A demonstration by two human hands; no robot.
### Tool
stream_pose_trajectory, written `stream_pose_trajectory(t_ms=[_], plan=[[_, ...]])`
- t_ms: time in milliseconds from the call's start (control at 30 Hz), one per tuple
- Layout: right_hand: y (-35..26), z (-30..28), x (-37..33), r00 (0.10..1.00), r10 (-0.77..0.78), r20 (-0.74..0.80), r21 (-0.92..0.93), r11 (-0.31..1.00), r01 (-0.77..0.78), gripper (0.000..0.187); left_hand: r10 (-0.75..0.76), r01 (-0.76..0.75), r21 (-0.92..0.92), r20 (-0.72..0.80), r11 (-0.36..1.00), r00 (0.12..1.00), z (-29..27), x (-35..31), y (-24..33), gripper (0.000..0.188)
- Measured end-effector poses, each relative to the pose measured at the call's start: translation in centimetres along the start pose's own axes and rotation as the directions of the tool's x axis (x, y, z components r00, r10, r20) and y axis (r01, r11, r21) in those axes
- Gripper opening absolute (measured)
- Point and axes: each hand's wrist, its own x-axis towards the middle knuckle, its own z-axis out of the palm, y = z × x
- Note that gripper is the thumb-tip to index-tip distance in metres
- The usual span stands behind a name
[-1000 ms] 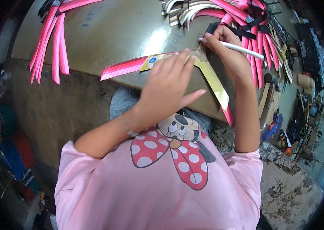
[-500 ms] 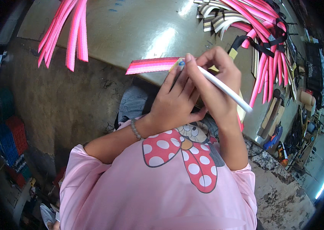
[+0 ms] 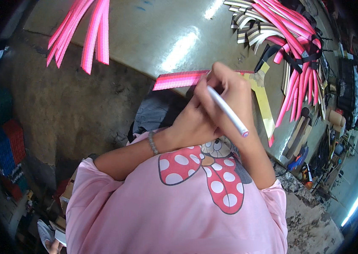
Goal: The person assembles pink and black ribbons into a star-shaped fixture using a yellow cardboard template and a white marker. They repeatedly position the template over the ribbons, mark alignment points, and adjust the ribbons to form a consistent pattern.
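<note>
My right hand (image 3: 230,91) is closed around a white pen (image 3: 228,112) with a pink end, its fingertips over a striped pink webbing strap (image 3: 179,80). That strap lies along the table's front edge, its slanted end pointing left. My left hand (image 3: 191,122) is tucked under the right one, close to the strap; its fingers are mostly hidden. Just right of my hands lies a strip covered with yellow tape (image 3: 263,106), with a pink tip at its near end. A black strap piece (image 3: 268,57) sits at its far end.
Several pink straps (image 3: 98,38) hang over the table edge at the left. A heap of pink straps (image 3: 295,34) and striped brown-and-white straps (image 3: 255,31) covers the right side of the grey table (image 3: 145,38). Tools with blue handles (image 3: 299,156) lie at the right.
My right hand has come down over the left, covering its fingers and the small yellow patch on the strap. The pen has tilted steeper, and the yellow-taped strip shows more.
</note>
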Motion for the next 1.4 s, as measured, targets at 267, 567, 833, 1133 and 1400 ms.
stream_pose_trajectory(t_ms=[267,567,833,1133,1400], plan=[[3.0,-5.4,-1.5,0.894,0.395,-0.211,0.072,0.918,-0.389,0.028,0.088,-0.125,0.519,0.095,0.846,0.992,-0.7,1.0,1.2,0.07],[7.8,-6.0,-6.9,0.907,0.056,-0.416,-0.387,0.892,-0.233,0.029,0.052,-0.027,0.423,-0.046,0.906,0.998,-2.9,6.1,0.3,0.042],[19.2,-12.8,-12.2,0.615,0.494,-0.614,0.527,0.837,-0.147,0.012,0.051,-0.052,0.006,0.051,0.999,0.997,-2.9,8.9,0.5,0.021],[21.8,-11.8,-12.9,0.655,0.469,-0.593,0.557,0.826,-0.086,0.014,0.354,-0.275,0.244,-0.401,0.93,0.845,-17.7,15.7,-1.4,0.022],[14.8,-9.8,-11.7,0.619,0.562,-0.549,0.632,0.764,-0.132,0.016,-0.244,0.592,0.347,-0.676,0.727,0.696,-26.8,11.7,-15.9,0.029]])
